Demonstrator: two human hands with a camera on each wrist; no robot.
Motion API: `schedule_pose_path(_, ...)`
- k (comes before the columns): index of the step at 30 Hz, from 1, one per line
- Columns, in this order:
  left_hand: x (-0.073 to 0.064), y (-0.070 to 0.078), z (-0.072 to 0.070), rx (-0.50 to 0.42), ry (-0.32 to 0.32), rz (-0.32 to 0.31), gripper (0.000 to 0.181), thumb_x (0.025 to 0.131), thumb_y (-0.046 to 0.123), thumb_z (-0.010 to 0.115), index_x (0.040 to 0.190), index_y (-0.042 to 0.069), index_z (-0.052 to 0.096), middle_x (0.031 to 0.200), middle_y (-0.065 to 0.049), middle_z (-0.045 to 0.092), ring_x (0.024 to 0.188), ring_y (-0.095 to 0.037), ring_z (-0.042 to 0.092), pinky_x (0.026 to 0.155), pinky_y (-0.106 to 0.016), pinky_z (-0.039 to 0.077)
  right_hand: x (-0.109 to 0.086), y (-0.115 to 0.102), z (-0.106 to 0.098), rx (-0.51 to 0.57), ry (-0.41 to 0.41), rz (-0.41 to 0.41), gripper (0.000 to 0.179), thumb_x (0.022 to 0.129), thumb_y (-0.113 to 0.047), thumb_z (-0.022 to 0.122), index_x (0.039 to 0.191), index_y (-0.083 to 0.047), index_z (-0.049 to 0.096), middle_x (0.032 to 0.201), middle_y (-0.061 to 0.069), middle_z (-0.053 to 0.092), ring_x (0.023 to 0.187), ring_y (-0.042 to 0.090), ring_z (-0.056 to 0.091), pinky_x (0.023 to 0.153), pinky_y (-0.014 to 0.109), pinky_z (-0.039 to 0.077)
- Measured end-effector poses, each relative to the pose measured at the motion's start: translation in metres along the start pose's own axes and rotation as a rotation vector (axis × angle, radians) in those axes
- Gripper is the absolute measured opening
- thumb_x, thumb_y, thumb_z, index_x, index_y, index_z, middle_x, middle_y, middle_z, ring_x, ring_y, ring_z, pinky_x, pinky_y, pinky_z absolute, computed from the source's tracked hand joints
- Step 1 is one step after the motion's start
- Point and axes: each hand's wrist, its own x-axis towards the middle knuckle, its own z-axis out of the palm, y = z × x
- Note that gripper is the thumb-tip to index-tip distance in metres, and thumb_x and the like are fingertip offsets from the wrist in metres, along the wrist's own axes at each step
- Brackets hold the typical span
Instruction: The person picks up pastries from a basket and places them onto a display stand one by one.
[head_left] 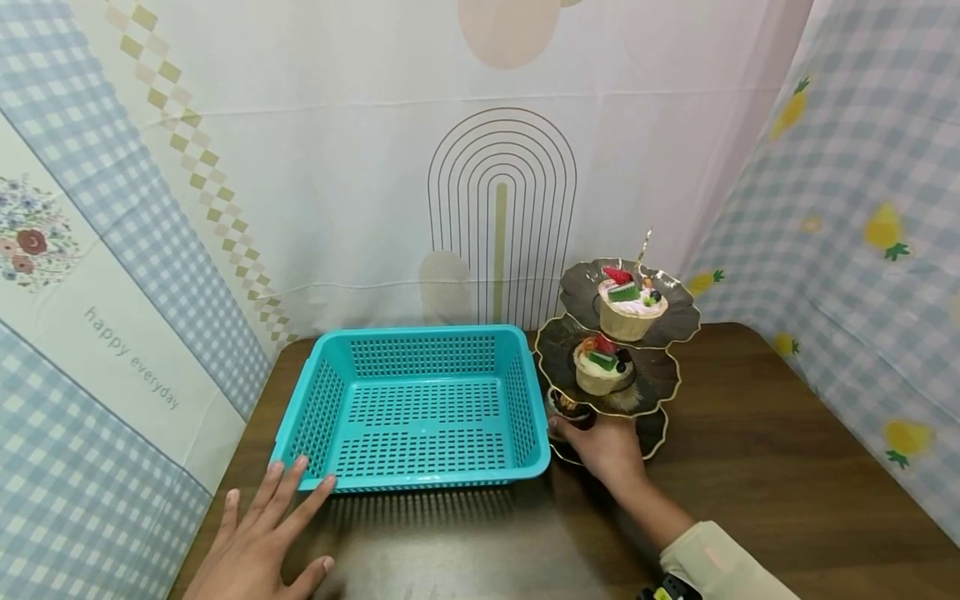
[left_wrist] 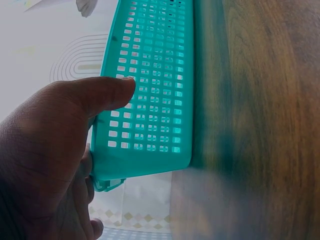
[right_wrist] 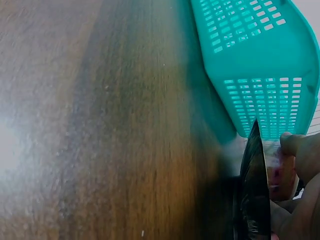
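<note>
A three-tier dark stand with gold wavy edges (head_left: 652, 383) holds cupcake-like desserts. On its lowest tier my right hand (head_left: 611, 450) grips a small dessert cup (head_left: 567, 406) with a dark topping. The right wrist view shows my thumb against this clear-sided cup (right_wrist: 277, 175), beside a dark tier edge (right_wrist: 255, 185); the other fingers are partly hidden. My left hand (head_left: 258, 542) is spread at the front left corner of a turquoise basket (head_left: 427, 481), fingertips at its rim. In the left wrist view, the thumb lies across the basket's perforated side (left_wrist: 150, 162).
A fruit-topped cupcake (head_left: 633, 317) sits on the top tier and another cupcake (head_left: 598, 375) on the middle tier. The basket stands just left of the stand on a brown wooden table (head_left: 765, 467). Printed cloths (head_left: 360, 208) hang behind and at both sides.
</note>
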Motion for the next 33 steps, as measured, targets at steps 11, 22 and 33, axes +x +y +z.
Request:
schedule_pose_path(11, 0.000, 0.000, 0.000, 0.032, 0.022, 0.026, 0.100, 0.084, 0.052, 0.081, 0.164, 0.042, 0.023, 0.171, -0.004, 0.015, 0.153, -0.009, -0.017, 0.116, -0.070, -0.014, -0.009, 0.007, -0.016, -0.026, -0.054, -0.026, 0.044, 0.085, -0.042, 0.084, 0.102, -0.002, 0.075, 0.094, 0.024, 0.074, 0.094, 0.049, 0.069, 0.075, 0.062, 0.055)
schedule_pose_path(22, -0.003, -0.004, 0.005, 0.204, 0.202, 0.117, 0.093, 0.081, 0.061, 0.079, 0.160, 0.037, 0.037, 0.159, -0.011, 0.041, 0.154, -0.009, -0.010, 0.122, -0.060, -0.006, -0.038, 0.006, -0.039, -0.109, -0.178, -0.177, 0.049, 0.092, -0.034, 0.079, 0.125, 0.000, 0.069, 0.112, 0.014, 0.074, 0.100, 0.032, 0.070, 0.084, 0.052, 0.057)
schedule_pose_path(33, 0.010, 0.021, -0.003, 0.149, 0.136, 0.138, 0.082, 0.092, 0.057, 0.070, 0.162, 0.034, 0.034, 0.166, -0.005, 0.031, 0.157, -0.015, 0.000, 0.124, -0.054, -0.009, -0.063, 0.004, -0.082, -0.230, -0.290, -0.398, 0.076, 0.090, -0.059, 0.072, 0.145, -0.008, 0.058, 0.139, 0.013, 0.061, 0.127, 0.039, 0.056, 0.098, 0.060, 0.050)
